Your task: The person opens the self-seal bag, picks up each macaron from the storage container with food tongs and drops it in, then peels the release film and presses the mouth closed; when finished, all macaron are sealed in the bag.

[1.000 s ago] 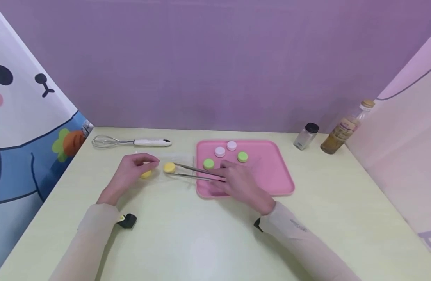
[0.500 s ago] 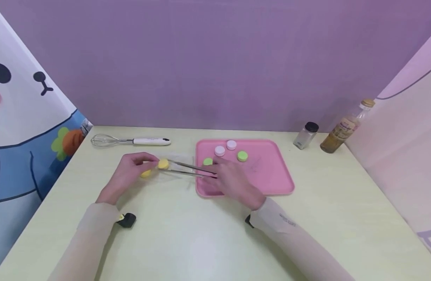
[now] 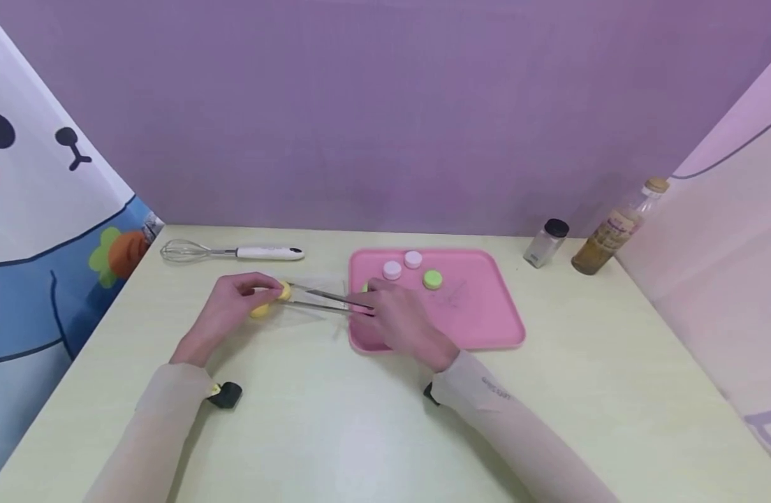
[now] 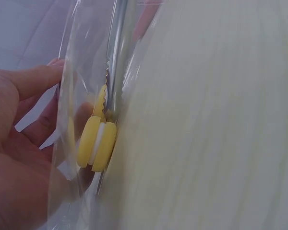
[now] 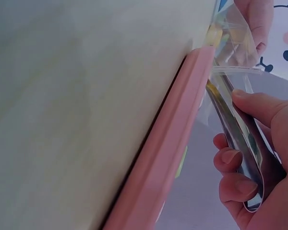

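Observation:
A clear plastic bag [image 4: 77,96] lies left of the tray, its upper film pinched by the left hand [image 3: 231,307], seen close up in the left wrist view [image 4: 24,120]. Metal tongs [image 3: 322,306] reach into the bag from the right, gripped by the right hand [image 3: 401,321]; in the right wrist view the fingers and thumb hold the tongs [image 5: 240,139]. At the tongs' tips is a yellow macaron [image 3: 285,290], partly behind the left fingertips. Another yellow macaron [image 3: 260,311], also shown in the left wrist view [image 4: 97,143], lies in the bag beside it.
The pink tray [image 3: 486,328] holds two white macarons [image 3: 392,270], a green one [image 3: 432,279] and another green one mostly hidden by the right hand. A whisk [image 3: 269,253] lies back left; a black-capped jar [image 3: 545,244] and a corked bottle [image 3: 612,234] stand back right.
The right hand and tongs have moved left, carrying a yellow macaron deeper into the bag, up to the left fingertips. The left hand has stayed nearly still.

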Available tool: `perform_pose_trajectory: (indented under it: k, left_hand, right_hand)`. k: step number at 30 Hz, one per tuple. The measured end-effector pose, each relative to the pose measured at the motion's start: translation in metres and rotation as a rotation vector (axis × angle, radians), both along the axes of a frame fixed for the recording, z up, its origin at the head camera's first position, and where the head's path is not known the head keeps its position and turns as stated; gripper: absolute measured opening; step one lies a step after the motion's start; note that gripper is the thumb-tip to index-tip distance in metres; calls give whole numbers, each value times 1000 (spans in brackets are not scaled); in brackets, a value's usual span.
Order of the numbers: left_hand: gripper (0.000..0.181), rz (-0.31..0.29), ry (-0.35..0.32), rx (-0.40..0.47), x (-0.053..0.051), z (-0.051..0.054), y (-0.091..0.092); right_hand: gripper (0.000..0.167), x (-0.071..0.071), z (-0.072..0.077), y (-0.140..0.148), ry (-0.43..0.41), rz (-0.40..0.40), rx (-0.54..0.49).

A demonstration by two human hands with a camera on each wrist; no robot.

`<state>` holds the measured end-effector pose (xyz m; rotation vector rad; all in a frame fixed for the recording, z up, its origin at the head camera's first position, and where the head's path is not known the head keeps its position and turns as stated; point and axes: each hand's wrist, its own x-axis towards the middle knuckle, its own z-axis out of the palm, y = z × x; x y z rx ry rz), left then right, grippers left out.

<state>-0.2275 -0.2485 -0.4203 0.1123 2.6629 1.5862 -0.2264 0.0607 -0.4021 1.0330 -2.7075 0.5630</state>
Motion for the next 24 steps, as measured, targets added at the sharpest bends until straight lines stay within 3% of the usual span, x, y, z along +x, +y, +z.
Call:
perform_pose_trajectory:
  k: [16, 24]
  left_hand:
    - [30, -18, 36, 15, -1, -1, 0]
    - [32, -27, 31, 17, 0, 1, 1]
  right_hand:
    - [33, -4, -2, -18, -121, -56, -10]
    - [29, -2, 1, -11, -120, -62, 10]
